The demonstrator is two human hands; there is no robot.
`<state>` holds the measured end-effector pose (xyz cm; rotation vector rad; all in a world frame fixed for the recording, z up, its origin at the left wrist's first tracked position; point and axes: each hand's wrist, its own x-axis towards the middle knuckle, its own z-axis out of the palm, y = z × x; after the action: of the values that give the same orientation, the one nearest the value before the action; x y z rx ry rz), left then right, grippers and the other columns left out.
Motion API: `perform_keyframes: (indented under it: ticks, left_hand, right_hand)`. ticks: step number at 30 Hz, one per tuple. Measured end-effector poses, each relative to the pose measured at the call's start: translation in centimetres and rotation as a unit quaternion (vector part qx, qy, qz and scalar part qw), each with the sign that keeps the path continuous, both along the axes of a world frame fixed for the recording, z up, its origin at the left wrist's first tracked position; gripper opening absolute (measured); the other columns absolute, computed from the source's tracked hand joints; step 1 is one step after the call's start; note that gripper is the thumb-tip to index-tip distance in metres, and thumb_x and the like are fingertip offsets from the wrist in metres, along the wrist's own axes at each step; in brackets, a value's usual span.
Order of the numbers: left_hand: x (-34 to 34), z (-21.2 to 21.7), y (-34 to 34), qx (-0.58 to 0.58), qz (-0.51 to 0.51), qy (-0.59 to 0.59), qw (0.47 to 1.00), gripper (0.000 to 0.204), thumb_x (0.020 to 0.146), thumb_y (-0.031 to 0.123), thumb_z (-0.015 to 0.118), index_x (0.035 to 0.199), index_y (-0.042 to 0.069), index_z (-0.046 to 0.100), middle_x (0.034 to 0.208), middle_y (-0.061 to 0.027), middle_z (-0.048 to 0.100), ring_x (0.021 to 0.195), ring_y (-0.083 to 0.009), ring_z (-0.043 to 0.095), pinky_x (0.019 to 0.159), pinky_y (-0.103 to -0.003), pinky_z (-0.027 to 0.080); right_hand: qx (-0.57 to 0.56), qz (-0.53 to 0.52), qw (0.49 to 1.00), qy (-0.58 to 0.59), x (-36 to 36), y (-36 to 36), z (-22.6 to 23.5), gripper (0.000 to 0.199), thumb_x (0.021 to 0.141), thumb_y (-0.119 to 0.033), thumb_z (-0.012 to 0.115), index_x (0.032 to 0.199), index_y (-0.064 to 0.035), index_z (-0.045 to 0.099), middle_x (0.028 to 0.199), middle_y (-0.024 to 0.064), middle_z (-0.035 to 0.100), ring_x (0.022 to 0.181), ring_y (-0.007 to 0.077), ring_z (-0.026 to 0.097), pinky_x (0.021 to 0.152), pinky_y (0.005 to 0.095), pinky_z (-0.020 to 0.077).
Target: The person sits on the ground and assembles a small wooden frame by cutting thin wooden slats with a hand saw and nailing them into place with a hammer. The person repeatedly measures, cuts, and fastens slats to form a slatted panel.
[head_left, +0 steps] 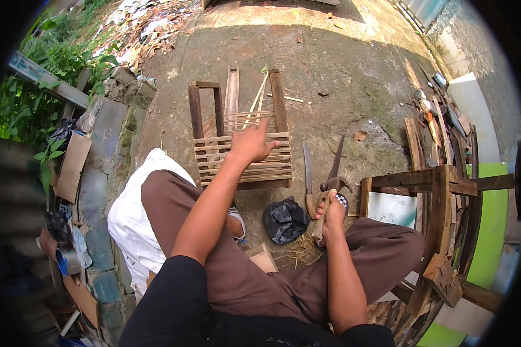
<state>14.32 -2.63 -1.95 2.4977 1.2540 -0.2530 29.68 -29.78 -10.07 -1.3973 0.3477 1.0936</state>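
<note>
My left hand (253, 143) rests over the slats of a small wooden slatted frame (243, 173), its fingers stretched out and apart. Dark upright posts (277, 101) rise at the frame's far side, and thin strips run across it. Lower right, my right hand (332, 213) is wrapped round the handle of a claw hammer (336, 184), whose dark head points up and away. Left of the hammer lies a long knife (308, 168) with a wooden handle. Beyond the hammer a dark pointed blade (337, 157) lies on the ground, its near end hidden.
A black plastic bag (286, 220) sits between my feet, beside wood shavings (304, 253). At the right stands a rough wooden frame (440, 214) before piled scrap wood (440, 124). A low block wall (104, 173) runs along the left, and a white sack (133, 214) lies by my left leg.
</note>
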Motion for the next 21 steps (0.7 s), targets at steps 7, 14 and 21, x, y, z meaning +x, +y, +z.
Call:
perform_keyframes:
  ticks: [7, 14, 21]
  left_hand:
    - [-5.0, -1.2, 1.4, -0.013, 0.051, -0.156, 0.986, 0.044, 0.086, 0.052, 0.081, 0.092, 0.008, 0.084, 0.071, -0.0186, 0.071, 0.082, -0.039, 0.072, 0.083, -0.051, 0.052]
    - [-12.1, 1.8, 2.8, -0.05, 0.157, -0.209, 0.964, 0.035, 0.086, 0.037, 0.086, 0.096, 0.004, 0.084, 0.077, -0.0161, 0.076, 0.071, -0.0242, 0.071, 0.073, -0.038, 0.055]
    - [-20.2, 3.3, 2.7, 0.024, 0.214, -0.322, 0.922, 0.025, 0.092, 0.021, 0.082, 0.099, -0.002, 0.08, 0.079, -0.0144, 0.076, 0.069, -0.0147, 0.066, 0.066, -0.034, 0.052]
  right_hand:
    - [-0.07, -0.001, 0.997, 0.011, 0.3, 1.3, -1.6, 0.033, 0.112, -0.038, 0.05, 0.113, -0.0052, 0.053, 0.077, 0.0063, 0.054, 0.057, 0.0173, 0.05, 0.048, 0.0332, 0.0454]
    - [-0.049, 0.017, 0.998, -0.02, -0.8, 3.0, -0.2, 0.034, 0.111, -0.036, 0.052, 0.127, -0.0051, 0.054, 0.074, 0.0057, 0.053, 0.053, 0.0154, 0.05, 0.045, 0.0326, 0.0434]
    - [-0.058, 0.086, 0.993, -0.065, -2.6, 3.7, -1.6, 0.037, 0.111, -0.033, 0.052, 0.135, -0.0059, 0.054, 0.073, 0.0037, 0.053, 0.053, 0.0145, 0.05, 0.044, 0.0319, 0.0423]
